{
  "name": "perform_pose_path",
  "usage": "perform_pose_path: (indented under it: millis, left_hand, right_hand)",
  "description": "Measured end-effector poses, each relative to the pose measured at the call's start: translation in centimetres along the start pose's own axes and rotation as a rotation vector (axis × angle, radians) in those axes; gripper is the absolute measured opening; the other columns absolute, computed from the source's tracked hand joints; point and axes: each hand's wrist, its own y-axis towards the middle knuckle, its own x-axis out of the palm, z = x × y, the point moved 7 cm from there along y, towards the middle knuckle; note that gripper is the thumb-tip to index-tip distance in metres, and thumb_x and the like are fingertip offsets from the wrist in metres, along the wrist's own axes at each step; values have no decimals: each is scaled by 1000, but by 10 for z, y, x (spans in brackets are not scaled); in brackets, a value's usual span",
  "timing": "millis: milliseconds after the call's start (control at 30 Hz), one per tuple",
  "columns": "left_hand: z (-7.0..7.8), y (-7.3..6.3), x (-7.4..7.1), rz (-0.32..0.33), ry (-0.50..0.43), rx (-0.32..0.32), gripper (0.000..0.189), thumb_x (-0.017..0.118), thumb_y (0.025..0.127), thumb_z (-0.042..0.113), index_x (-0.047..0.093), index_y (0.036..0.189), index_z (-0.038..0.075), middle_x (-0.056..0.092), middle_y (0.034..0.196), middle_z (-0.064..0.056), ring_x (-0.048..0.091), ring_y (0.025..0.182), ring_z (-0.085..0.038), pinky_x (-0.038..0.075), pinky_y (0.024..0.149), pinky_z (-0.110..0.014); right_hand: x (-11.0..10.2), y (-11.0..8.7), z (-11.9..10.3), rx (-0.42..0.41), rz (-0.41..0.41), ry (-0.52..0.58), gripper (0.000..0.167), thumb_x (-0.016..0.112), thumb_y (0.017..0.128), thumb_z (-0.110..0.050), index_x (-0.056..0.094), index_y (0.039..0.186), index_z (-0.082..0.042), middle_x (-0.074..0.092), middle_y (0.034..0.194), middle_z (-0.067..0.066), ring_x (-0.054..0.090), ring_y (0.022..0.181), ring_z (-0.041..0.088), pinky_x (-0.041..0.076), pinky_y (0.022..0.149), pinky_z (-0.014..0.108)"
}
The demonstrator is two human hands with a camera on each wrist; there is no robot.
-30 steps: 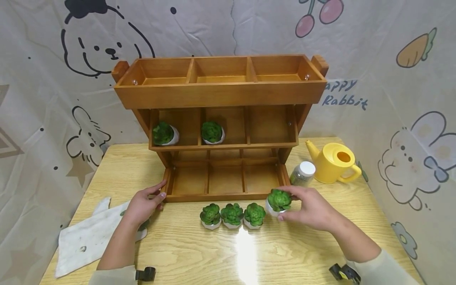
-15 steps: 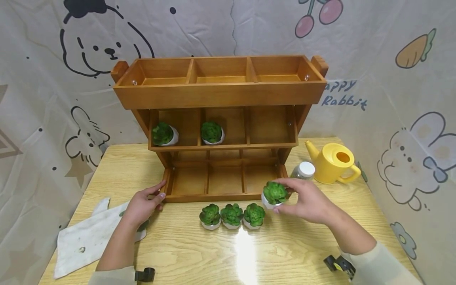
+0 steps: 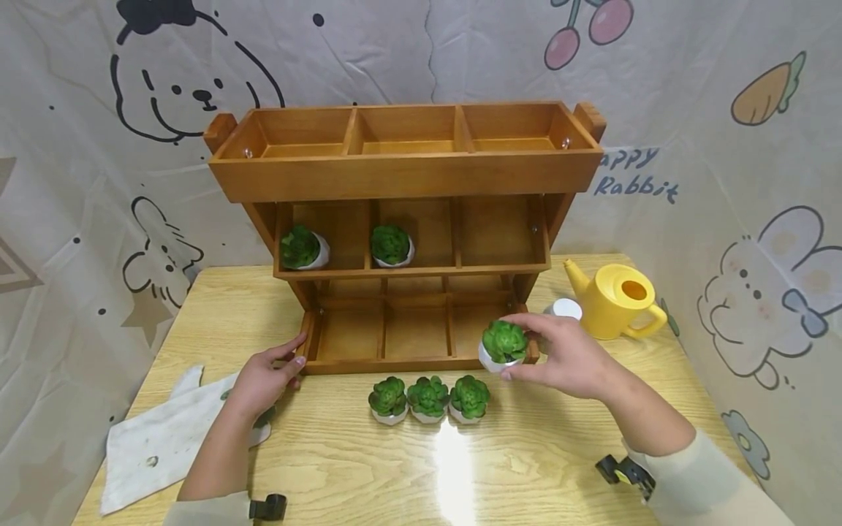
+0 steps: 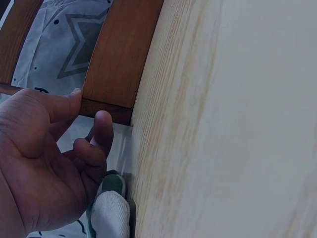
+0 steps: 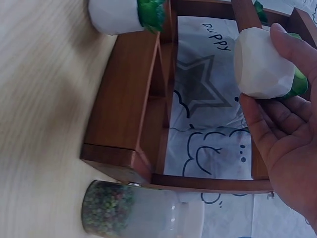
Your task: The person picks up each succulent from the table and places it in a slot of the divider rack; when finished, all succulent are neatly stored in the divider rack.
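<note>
My right hand [image 3: 567,358] holds a small artificial succulent [image 3: 504,342] by its white faceted pot [image 5: 262,62], thumb and fingers on opposite sides. It is raised in front of the lower right compartment of the wooden tiered shelf [image 3: 406,177]. At the shelf's lower left corner, my left hand [image 3: 264,378] rests its thumb and index finger against the wood, the other fingers loosely bent. Three more potted succulents [image 3: 428,397] stand in a row before the shelf. Two others, a left one [image 3: 301,247] and a middle one [image 3: 392,245], sit tilted in the middle tier.
Right of the shelf are a yellow watering can [image 3: 615,299] and a white-capped jar [image 5: 143,208] of coloured granules, partly hidden by my hand in the head view. A white cloth item [image 3: 164,438] lies under my left forearm. Printed curtains enclose the table [image 3: 342,475].
My right hand has lifted the succulent from near the row's right end, moving it up, slightly left and toward the shelf's lower right compartment. The left hand stays in place.
</note>
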Motion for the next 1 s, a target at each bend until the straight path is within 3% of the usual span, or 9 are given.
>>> perform_pose_path:
  millis: [433,733,1000]
  left_hand:
    - [-1,3,0,-13,-12,10,55,62,107,26,45,159,24,50,133,-20,70,83,-26,54,72,-34]
    - [0,0,-1,-11,-26,7,55,62,106,27,45,159,25,50,135,-20,69,83,-26,53,65,-32]
    - [-1,0,-1,-12,-15,6,55,62,107,26,44,159,25,50,135,-20,69,83,-25,53,68,-33]
  right_hand:
    - [-22,20,-11,-27,15,29,70,98,72,-33,68,132,-11,74,106,-7,68,90,11,57,74,30]
    - [-38,34,-14,-1,21,25,71,97,73,-35,68,133,-9,74,108,-5,68,96,13,58,85,38]
    - [-52,48,-20,-17,45,12,72,97,73,-34,67,133,-8,73,106,-4,67,96,13,57,92,45]
